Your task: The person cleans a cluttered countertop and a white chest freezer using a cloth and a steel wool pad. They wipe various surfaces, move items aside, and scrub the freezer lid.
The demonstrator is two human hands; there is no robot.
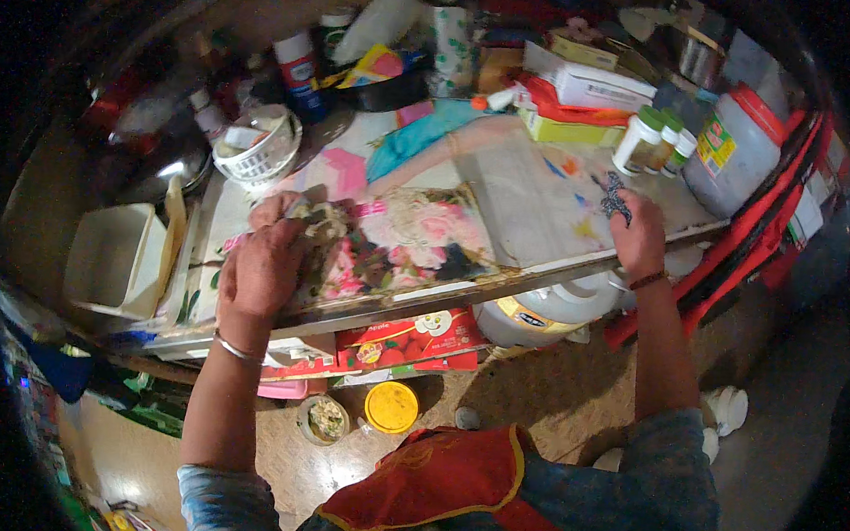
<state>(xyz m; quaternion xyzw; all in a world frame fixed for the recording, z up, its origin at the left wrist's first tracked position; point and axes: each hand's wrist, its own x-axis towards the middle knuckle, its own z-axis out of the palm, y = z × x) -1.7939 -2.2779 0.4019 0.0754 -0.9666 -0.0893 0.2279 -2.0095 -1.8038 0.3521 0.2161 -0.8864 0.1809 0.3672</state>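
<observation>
My left hand (265,253), with a pale bracelet at the wrist, is closed on a crumpled greyish cloth (322,228) at the left of the table. Beside it lies a pink floral sheet (405,237), its surface stained dark in places. At the right, my right hand (637,234) pinches a small dark speckled piece (615,196), perhaps cloth or a scourer, over a pale table cover (539,220) with coloured marks. The left fingertips are partly blurred.
A white basket (257,154) and an off-white bin (113,258) stand left. Boxes (574,127), green-capped bottles (638,143) and a red-lidded plastic jar (734,153) stand right. Below the table edge are a large plastic container (553,312), a red carton (412,339) and a yellow lid (392,407).
</observation>
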